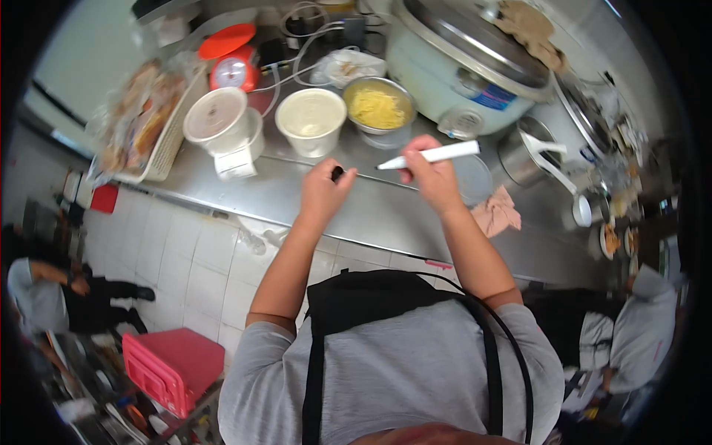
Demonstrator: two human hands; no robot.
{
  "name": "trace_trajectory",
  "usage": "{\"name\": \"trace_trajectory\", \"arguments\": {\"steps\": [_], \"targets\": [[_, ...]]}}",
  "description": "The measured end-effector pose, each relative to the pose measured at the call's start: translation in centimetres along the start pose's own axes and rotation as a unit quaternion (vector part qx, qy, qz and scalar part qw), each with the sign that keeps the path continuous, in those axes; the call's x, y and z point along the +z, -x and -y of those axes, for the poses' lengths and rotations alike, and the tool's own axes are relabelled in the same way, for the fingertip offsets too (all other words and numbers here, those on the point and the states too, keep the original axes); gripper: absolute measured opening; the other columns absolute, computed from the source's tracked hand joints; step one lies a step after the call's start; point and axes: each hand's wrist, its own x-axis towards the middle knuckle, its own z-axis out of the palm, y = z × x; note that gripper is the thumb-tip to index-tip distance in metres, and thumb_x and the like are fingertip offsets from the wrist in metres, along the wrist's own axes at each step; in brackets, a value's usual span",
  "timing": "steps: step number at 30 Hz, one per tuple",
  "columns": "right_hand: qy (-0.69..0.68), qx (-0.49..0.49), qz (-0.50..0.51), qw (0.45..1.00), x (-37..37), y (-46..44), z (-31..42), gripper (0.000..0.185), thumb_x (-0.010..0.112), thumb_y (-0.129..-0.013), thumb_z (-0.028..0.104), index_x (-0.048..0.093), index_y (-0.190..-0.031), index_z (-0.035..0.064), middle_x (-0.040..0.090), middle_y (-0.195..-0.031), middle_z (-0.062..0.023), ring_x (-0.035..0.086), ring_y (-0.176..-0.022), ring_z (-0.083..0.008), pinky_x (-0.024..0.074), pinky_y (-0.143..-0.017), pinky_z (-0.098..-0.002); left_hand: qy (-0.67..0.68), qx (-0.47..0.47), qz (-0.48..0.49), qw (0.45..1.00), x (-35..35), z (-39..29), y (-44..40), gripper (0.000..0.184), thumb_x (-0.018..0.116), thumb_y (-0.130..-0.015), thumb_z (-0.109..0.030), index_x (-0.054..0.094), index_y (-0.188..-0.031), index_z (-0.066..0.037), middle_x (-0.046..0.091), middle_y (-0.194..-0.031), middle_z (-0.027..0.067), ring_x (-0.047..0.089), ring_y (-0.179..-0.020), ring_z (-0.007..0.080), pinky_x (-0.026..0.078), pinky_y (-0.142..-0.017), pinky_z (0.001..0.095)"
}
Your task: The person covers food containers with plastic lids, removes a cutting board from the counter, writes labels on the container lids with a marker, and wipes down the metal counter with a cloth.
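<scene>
A white marker (441, 153) is held in my right hand (430, 176), its dark tip bare and pointing left. My left hand (324, 189) is closed on a small black cap (337, 173), apart from the marker. Just beyond my left hand stands a white lidded tub (311, 119). A metal bowl of yellow shreds (377, 108) sits beyond and between my hands. To the left, another lidded tub (216, 117) stands by a white label (236, 163).
A large rice cooker (460, 70) stands at the back. At left are a basket (167, 141) of bagged food and a red scale (232, 70). A clear round lid (472, 179) and a pinkish cloth (498, 212) lie right. Other people stand at both sides.
</scene>
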Motion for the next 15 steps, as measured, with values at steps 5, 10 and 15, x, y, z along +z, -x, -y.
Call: {"name": "trace_trajectory", "arguments": {"steps": [5, 10, 15], "targets": [[0.039, -0.021, -0.009, 0.999, -1.5, 2.0, 0.5, 0.013, 0.054, -0.078, 0.018, 0.049, -0.077, 0.0056, 0.049, -0.066, 0.001, 0.045, -0.058, -0.0049, 0.0377, -0.05, -0.0186, 0.037, 0.085, 0.096, 0.991, 5.0, -3.7, 0.5, 0.016, 0.061, -0.064, -0.01, 0.047, -0.069, -0.003, 0.048, -0.057, 0.0102, 0.047, -0.05, 0.0219, 0.038, -0.047, 0.03], [0.067, -0.013, -0.036, 0.997, -7.3, 5.6, 1.1, 0.015, 0.052, -0.079, 0.019, 0.05, -0.075, 0.0043, 0.049, -0.065, 0.0005, 0.044, -0.059, -0.0068, 0.0373, -0.054, -0.0215, 0.1, 0.051, 0.201, 0.973, 9.8, -7.3, 1.9, 0.036, 0.057, -0.062, -0.004, 0.039, -0.094, -0.006, 0.046, -0.056, 0.0068, 0.048, -0.051, 0.0207, 0.037, -0.048, 0.0291], [0.169, -0.088, -0.103, 0.976, -14.5, 9.5, 1.8, 0.016, 0.049, -0.08, 0.019, 0.049, -0.075, 0.0035, 0.048, -0.063, -0.0012, 0.044, -0.058, -0.008, 0.0373, -0.053, -0.0231, 0.142, 0.093, 0.271, 0.947, 16.2, -11.5, 3.3, 0.043, 0.055, -0.063, -0.002, 0.034, -0.1, -0.005, 0.044, -0.056, 0.0047, 0.044, -0.05, 0.0157, 0.036, -0.049, 0.0266]]}}
